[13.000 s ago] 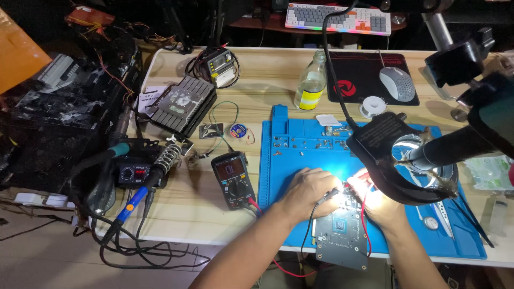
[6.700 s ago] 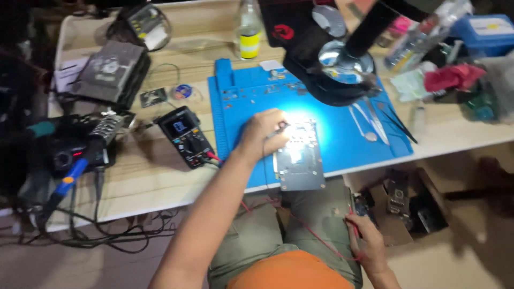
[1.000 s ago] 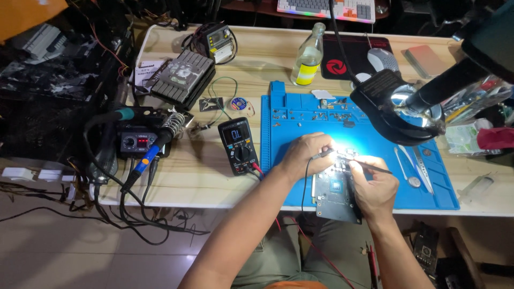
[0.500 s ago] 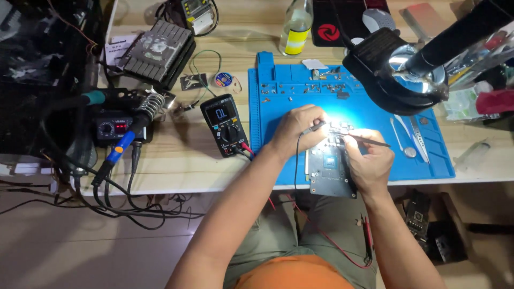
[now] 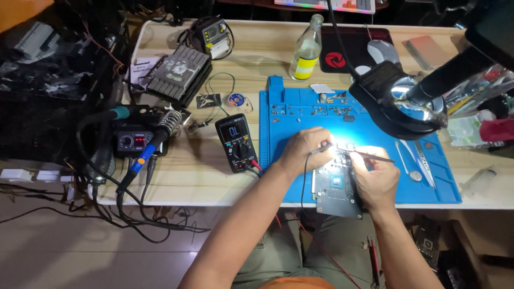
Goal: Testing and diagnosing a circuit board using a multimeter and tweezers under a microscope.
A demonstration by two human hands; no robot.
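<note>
A grey circuit board (image 5: 336,187) lies on the blue work mat (image 5: 289,115), overhanging the table's near edge. My left hand (image 5: 302,152) pinches a black test probe with its tip on the brightly lit top of the board. Just to the right, my right hand (image 5: 377,179) grips a thin probe (image 5: 369,156) whose tip points left onto the same spot. Both probe leads run back toward a black multimeter (image 5: 237,142) left of the mat, its display lit.
A black magnifier lamp (image 5: 393,99) hangs over the mat's far right. Tweezers and small tools (image 5: 415,160) lie on the mat's right. A soldering station (image 5: 134,142), a bottle (image 5: 306,48), a mouse (image 5: 383,52) and loose electronics crowd the table's back and left.
The view has shifted slightly. Both hands stay on the board's top end with their probes, and my left hand has slid a little right along it.
</note>
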